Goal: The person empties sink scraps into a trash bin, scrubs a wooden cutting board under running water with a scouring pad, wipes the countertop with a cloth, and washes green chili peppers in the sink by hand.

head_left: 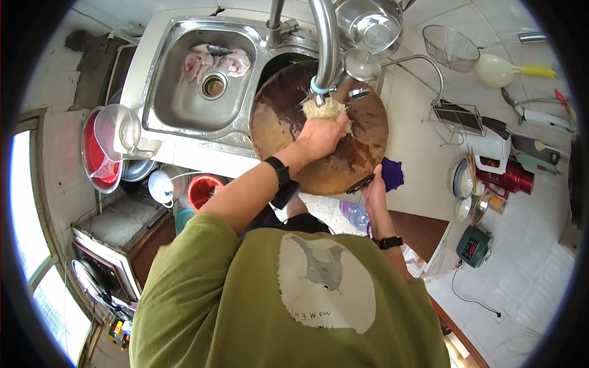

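A large round wooden chopping board (pixel 276 132), wet and dark in patches, lies tilted over the right side of the sink beneath the faucet (pixel 325 43). My left hand (pixel 322 136) is closed on a pale, fibrous scrubber (pixel 324 109) and presses it against the board's upper face, just below the spout. Down at the board's lower right edge, my right hand (pixel 374 190) grips its black handle (pixel 361 184). Beside that hand, a purple cloth (pixel 392 174) lies on the counter. Most of the right basin is hidden under the board.
Raw fish pieces (pixel 236 61) sit in the left sink basin (pixel 172 92). Behind the faucet stands a metal pot (pixel 374 24). A wire strainer (pixel 451 48), a yellow-handled ladle (pixel 497 70) and a knife rack (pixel 459 116) are at the right. A red bucket (pixel 202 190) stands below the sink.
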`<state>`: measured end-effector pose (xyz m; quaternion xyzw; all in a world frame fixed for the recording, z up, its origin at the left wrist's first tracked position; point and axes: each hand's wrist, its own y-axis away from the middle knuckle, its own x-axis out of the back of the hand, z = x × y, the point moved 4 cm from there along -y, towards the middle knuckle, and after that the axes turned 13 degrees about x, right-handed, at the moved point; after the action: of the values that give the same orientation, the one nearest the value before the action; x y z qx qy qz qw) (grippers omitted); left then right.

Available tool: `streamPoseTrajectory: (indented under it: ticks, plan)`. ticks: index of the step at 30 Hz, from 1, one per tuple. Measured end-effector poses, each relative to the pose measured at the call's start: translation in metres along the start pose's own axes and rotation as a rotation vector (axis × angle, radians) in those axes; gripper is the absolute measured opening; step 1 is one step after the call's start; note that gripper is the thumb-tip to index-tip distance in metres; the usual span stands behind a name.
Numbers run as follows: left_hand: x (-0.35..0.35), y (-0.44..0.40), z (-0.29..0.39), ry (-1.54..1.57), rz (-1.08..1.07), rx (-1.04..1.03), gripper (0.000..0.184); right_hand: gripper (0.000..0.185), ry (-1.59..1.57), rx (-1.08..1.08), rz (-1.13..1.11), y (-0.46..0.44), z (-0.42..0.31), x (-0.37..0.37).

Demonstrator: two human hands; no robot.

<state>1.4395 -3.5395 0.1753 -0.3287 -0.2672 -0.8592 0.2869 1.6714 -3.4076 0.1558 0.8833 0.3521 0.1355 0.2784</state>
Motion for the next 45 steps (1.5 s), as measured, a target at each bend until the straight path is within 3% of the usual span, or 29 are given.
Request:
streamPoseTrajectory:
  ticks: [2, 4, 6, 7, 9, 11, 12, 14, 15, 16, 17, 19, 21, 23, 25, 29, 33, 35, 37, 38, 39, 42, 45]
  plan:
    - [0.008, 0.002, -0.006, 0.052, 0.025, -0.005, 0.034, 0.055, -0.006, 0.013, -0.043, -0.003, -0.003, 0.001]
    - [0.031, 0.001, -0.012, 0.350, 0.160, -0.248, 0.038, 0.059, -0.007, 0.011, -0.082, 0.000, -0.009, 0.001]
    - [0.052, 0.010, -0.048, 0.193, 0.207, 0.110, 0.040, 0.062, -0.015, 0.005, -0.114, 0.003, -0.015, -0.002]
    - [0.065, 0.022, -0.067, 0.346, 0.382, 0.158, 0.033, 0.053, -0.042, -0.015, -0.071, 0.007, -0.018, -0.005]
    - [0.067, 0.035, -0.110, 0.051, 0.379, 0.311, 0.017, 0.044, -0.060, -0.039, -0.039, -0.005, -0.013, 0.007]
    - [0.058, 0.039, -0.116, 0.003, 0.455, 0.069, 0.014, 0.027, 0.835, 0.503, 0.130, -0.042, -0.014, 0.056]
    - [0.059, 0.041, -0.118, 0.007, 0.460, 0.079, 0.014, 0.027, 0.841, 0.506, 0.120, -0.036, -0.035, 0.038]
    - [0.062, 0.040, -0.115, 0.009, 0.455, 0.126, 0.012, 0.023, 0.904, 0.918, -0.027, 0.004, -0.132, -0.061]
    - [0.065, 0.040, -0.115, 0.010, 0.468, 0.134, 0.012, 0.023, 0.930, 0.912, -0.245, 0.009, -0.144, -0.104]
    - [0.064, 0.041, -0.116, 0.027, 0.462, 0.130, 0.012, 0.023, 0.980, 0.847, -0.404, 0.007, -0.142, -0.140]
    - [0.064, 0.041, -0.119, 0.041, 0.461, 0.131, 0.011, 0.024, 1.042, 1.016, -0.511, -0.003, -0.128, -0.169]
    - [0.064, 0.042, -0.123, 0.106, 0.492, 0.111, 0.011, 0.025, 1.465, 1.180, -0.543, -0.048, -0.091, -0.198]
    - [0.066, 0.043, -0.124, 0.112, 0.487, 0.100, 0.011, 0.017, 1.480, 1.063, -0.370, -0.103, -0.085, -0.210]
    - [0.065, 0.043, -0.126, 0.146, 0.507, 0.101, 0.012, 0.022, 1.108, 1.176, -0.413, -0.156, -0.106, -0.234]
    - [0.068, 0.043, -0.128, 0.176, 0.536, 0.107, 0.014, 0.027, 1.383, 0.954, -0.207, -0.160, -0.114, -0.263]
    - [0.063, 0.040, -0.133, 0.132, 0.507, 0.149, 0.019, 0.024, 1.474, 0.993, -0.401, -0.084, -0.078, -0.301]
    - [0.068, 0.043, -0.133, 0.171, 0.501, 0.168, 0.021, 0.023, 1.432, 0.985, -0.667, -0.013, -0.078, -0.256]
    - [0.068, 0.043, -0.133, 0.195, 0.504, 0.137, 0.023, 0.023, 1.492, 0.892, -0.552, -0.035, -0.084, -0.240]
    - [0.068, 0.043, -0.133, 0.214, 0.542, 0.104, 0.023, 0.026, 1.554, 1.066, -0.275, -0.082, -0.088, -0.238]
    - [0.070, 0.042, -0.134, 0.222, 0.538, 0.096, 0.023, 0.028, 1.396, 1.127, -0.214, -0.114, -0.096, -0.238]
    - [0.072, 0.042, -0.134, 0.210, 0.560, 0.098, 0.023, 0.027, 1.447, 0.946, -0.153, -0.127, -0.112, -0.251]
    - [0.067, 0.042, -0.132, 0.173, 0.564, 0.127, 0.022, 0.031, 1.484, 0.953, -0.184, -0.135, -0.102, -0.277]
    - [0.064, 0.043, -0.133, 0.165, 0.571, 0.109, 0.022, 0.027, 1.565, 1.014, -0.385, -0.068, -0.073, -0.285]
